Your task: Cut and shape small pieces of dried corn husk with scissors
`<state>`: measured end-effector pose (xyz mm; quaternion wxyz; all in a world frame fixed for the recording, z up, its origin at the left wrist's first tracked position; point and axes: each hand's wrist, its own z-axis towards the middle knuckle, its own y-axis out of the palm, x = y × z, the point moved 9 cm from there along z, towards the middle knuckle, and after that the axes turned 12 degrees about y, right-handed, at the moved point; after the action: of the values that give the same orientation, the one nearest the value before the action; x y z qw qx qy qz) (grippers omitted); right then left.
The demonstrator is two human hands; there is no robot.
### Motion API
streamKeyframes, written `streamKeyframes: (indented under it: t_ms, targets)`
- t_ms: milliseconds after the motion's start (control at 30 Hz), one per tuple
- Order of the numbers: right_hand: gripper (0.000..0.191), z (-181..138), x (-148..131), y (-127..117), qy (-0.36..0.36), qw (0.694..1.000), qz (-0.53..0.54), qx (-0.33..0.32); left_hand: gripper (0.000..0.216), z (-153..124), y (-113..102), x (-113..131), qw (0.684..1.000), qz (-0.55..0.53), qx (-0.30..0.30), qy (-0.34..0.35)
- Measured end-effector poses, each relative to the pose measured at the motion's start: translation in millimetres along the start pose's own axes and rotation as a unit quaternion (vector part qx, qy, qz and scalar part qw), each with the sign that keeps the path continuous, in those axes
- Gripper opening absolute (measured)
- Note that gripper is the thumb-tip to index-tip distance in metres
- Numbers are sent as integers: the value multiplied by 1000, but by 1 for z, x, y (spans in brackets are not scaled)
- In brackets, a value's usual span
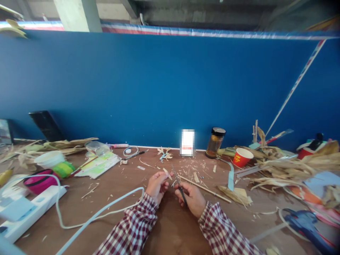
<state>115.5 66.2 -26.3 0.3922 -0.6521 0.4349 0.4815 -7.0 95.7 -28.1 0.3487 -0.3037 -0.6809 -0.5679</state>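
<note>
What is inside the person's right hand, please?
The right hand holds dark scissors, with the blades pointing away from the person. It covers part of the handles, so anything deeper in the palm cannot be seen.

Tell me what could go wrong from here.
The scissors in the right hand point up close to the fingertips of the left hand, so a slip could nick a finger.

The white cable loops close beside the left sleeve; a sweep of that arm might snag it.

Small pale scraps litter the brown tabletop, so the pale piece in the left hand, if dropped, may be hard to pick out.
</note>
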Motion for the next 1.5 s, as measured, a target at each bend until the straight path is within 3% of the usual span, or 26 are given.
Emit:
streamKeyframes:
  t_ms: [367,700,1500]
  targets:
    - [33,0,0,-1,0,1000,-14,6,23,-1,2,-1,1000,19,-13,5]
    - [31,-1,3,4,-13,999,-24,-18,4,-3,7,1,999,-34,-4,-3]
    - [29,-5,-3,7,1,999,-41,-27,18,-2,6,-3,999,11,-28,-11]
